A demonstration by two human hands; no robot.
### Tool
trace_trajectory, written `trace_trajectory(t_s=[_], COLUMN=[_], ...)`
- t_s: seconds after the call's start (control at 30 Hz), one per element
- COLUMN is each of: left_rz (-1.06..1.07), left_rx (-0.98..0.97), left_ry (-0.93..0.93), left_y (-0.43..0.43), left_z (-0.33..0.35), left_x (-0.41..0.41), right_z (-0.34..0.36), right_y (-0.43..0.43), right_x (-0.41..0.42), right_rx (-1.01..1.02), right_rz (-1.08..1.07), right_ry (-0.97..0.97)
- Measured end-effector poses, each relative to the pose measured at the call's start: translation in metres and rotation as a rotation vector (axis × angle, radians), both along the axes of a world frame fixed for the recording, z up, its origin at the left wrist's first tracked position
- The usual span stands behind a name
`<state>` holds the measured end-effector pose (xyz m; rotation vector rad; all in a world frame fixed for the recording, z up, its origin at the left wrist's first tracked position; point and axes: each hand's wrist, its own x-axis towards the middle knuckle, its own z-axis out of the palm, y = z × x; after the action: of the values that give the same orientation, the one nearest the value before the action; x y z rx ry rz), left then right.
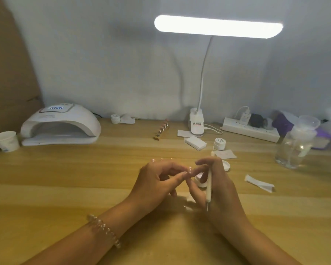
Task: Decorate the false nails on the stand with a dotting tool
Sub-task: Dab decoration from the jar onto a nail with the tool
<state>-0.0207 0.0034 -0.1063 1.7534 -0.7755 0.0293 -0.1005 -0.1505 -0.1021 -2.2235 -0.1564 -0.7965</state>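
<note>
My left hand [157, 180] and my right hand [216, 184] meet at mid-table, fingertips touching around a small false nail [189, 170]; which fingers pinch it I cannot tell. My right hand also holds a white dotting tool [209, 180], running upright through its fingers with a metal tip at each end. A small open white jar [201, 181] sits just behind the fingers, partly hidden. The nail stand [161, 131], a gold bar with several holders carrying nails, stands far back at centre, apart from both hands.
A white nail lamp [61, 127] and paper cup [6, 141] are at back left. A desk lamp base [196, 122], power strip [250, 129], gel jar [220, 144], wipes [195, 142] and a clear glass bottle [294, 148] stand at the right.
</note>
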Motion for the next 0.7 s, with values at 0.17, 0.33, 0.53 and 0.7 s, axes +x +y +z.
trace_trajectory(t_s=[0.17,0.33,0.53,0.7], left_rz=[-0.063,-0.032,0.111,0.406], left_rx=[-0.026,-0.03,-0.001,0.292], left_ry=[0.113,0.176,0.119,-0.19], left_y=[0.001,0.001,0.004,0.031], left_z=[0.002,0.006,0.015,0.018], left_x=[-0.001,-0.003,0.001,0.03], right_z=[0.004,0.012,0.025,0.026], right_y=[-0.004,-0.001,-0.005,-0.023], right_x=[0.003,0.006,0.023,0.054], right_rx=[0.066,-0.043,-0.098,-0.122], right_rz=[0.017,-0.012,0.001,-0.044], right_ry=[0.014,0.006,0.021,0.234])
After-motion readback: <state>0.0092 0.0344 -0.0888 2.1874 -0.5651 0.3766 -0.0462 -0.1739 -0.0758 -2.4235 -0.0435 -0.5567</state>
